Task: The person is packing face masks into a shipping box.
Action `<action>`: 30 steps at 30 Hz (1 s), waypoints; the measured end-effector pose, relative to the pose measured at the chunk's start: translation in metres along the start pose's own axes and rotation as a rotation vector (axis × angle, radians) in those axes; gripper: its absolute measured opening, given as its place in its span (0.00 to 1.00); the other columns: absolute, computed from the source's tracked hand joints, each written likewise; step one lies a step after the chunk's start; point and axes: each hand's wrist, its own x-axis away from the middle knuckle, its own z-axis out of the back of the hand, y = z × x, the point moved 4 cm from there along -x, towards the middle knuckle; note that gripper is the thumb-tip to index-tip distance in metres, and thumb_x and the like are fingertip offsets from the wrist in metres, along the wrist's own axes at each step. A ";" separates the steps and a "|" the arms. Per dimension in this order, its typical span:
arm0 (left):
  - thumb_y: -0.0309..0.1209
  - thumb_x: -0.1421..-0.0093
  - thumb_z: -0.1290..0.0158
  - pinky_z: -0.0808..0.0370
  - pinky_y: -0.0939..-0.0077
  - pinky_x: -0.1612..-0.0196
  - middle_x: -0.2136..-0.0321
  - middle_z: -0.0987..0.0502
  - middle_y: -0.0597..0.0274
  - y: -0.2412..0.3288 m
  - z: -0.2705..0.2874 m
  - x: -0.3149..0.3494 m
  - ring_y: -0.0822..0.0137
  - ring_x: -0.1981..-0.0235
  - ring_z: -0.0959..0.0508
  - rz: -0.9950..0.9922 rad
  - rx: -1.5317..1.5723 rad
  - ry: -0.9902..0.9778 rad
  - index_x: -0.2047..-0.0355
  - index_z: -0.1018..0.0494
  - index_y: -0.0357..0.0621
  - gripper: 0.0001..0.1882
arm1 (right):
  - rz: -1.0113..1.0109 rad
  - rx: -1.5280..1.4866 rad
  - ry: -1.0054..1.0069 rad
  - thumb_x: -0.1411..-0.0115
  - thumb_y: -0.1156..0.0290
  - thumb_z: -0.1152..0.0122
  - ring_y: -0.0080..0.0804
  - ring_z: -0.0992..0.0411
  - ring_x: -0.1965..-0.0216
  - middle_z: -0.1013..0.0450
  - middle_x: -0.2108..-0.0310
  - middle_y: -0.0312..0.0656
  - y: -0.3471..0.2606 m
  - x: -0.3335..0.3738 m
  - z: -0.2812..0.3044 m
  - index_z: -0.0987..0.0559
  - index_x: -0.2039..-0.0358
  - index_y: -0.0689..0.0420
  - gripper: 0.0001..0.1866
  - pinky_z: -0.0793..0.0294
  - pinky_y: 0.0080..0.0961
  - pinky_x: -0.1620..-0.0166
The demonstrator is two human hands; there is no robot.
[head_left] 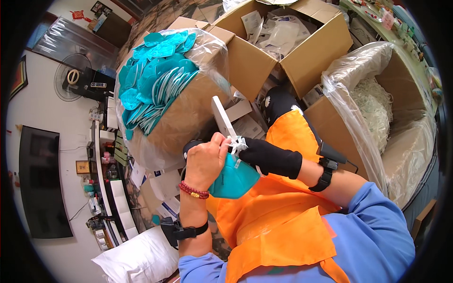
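A teal folded face mask hangs below my two hands, above the orange apron on my lap. My left hand, bare with a red bead bracelet at the wrist, is closed in a pinch at the mask's top edge and its straps. Bunched white elastic straps lie between both hands. My right hand, in a black glove, is closed round these straps; its fingertips are partly hidden. Just beyond the hands a flat white bar slants up and away, its lower end meeting the straps.
At far left, a plastic-lined carton is heaped with teal masks. An open carton with clear packaging stands ahead. On the right, another lined carton contains tangled white straps. A white pillow lies at near left.
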 end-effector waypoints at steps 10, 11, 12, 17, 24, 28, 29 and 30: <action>0.44 0.35 0.47 0.31 0.60 0.78 0.83 0.27 0.50 -0.019 -0.002 0.006 0.48 0.82 0.27 0.008 0.139 0.164 0.84 0.29 0.42 0.24 | 0.404 0.884 0.005 0.47 0.74 0.39 0.46 0.22 0.71 0.22 0.72 0.45 -0.046 0.035 0.006 0.20 0.54 0.50 0.18 0.24 0.34 0.66; 0.43 0.35 0.47 0.30 0.60 0.77 0.82 0.26 0.50 -0.018 -0.004 0.004 0.48 0.81 0.26 0.020 0.146 0.137 0.82 0.27 0.42 0.22 | 0.416 0.875 0.005 0.49 0.75 0.39 0.46 0.22 0.71 0.23 0.72 0.45 -0.046 0.035 0.006 0.20 0.55 0.51 0.18 0.23 0.35 0.66; 0.42 0.35 0.47 0.29 0.60 0.76 0.81 0.26 0.49 -0.017 -0.007 0.003 0.48 0.80 0.25 0.031 0.153 0.109 0.81 0.25 0.43 0.21 | 0.428 0.866 0.006 0.50 0.76 0.39 0.46 0.22 0.71 0.23 0.72 0.45 -0.047 0.034 0.007 0.19 0.56 0.51 0.19 0.23 0.35 0.66; 0.44 0.32 0.51 0.28 0.63 0.74 0.81 0.25 0.46 -0.102 -0.025 0.017 0.52 0.80 0.23 0.252 0.227 0.517 0.73 0.20 0.39 0.22 | 0.599 0.676 -0.431 0.50 0.76 0.39 0.44 0.24 0.60 0.23 0.65 0.44 -0.090 0.079 -0.055 0.20 0.66 0.53 0.09 0.25 0.34 0.57; 0.60 0.31 0.60 0.28 0.70 0.71 0.82 0.28 0.59 -0.155 -0.053 0.023 0.68 0.78 0.28 0.732 0.651 0.342 0.75 0.27 0.34 0.37 | 0.576 0.652 0.491 0.31 0.52 0.50 0.29 0.27 0.54 0.24 0.55 0.42 -0.139 0.123 0.126 0.24 0.50 0.63 0.25 0.29 0.31 0.47; 0.68 0.38 0.56 0.32 0.83 0.74 0.82 0.29 0.72 -0.126 -0.054 0.030 0.78 0.80 0.30 1.009 1.175 0.129 0.77 0.27 0.50 0.34 | 0.402 1.220 1.079 0.33 0.73 0.52 0.33 0.26 0.51 0.23 0.52 0.45 -0.183 0.203 0.222 0.26 0.46 0.64 0.18 0.31 0.28 0.45; 0.70 0.41 0.55 0.31 0.83 0.78 0.82 0.28 0.70 -0.137 -0.066 0.037 0.76 0.83 0.29 1.021 1.255 0.124 0.76 0.27 0.50 0.34 | 0.216 1.397 1.090 0.34 0.75 0.53 0.34 0.28 0.44 0.24 0.48 0.46 -0.186 0.215 0.247 0.27 0.43 0.65 0.19 0.32 0.29 0.42; 0.70 0.41 0.55 0.31 0.83 0.78 0.82 0.28 0.70 -0.145 -0.075 0.037 0.76 0.83 0.29 1.019 1.262 0.141 0.76 0.27 0.50 0.34 | 0.225 1.582 1.100 0.35 0.76 0.51 0.41 0.28 0.44 0.24 0.49 0.49 -0.176 0.227 0.271 0.28 0.41 0.60 0.21 0.30 0.32 0.43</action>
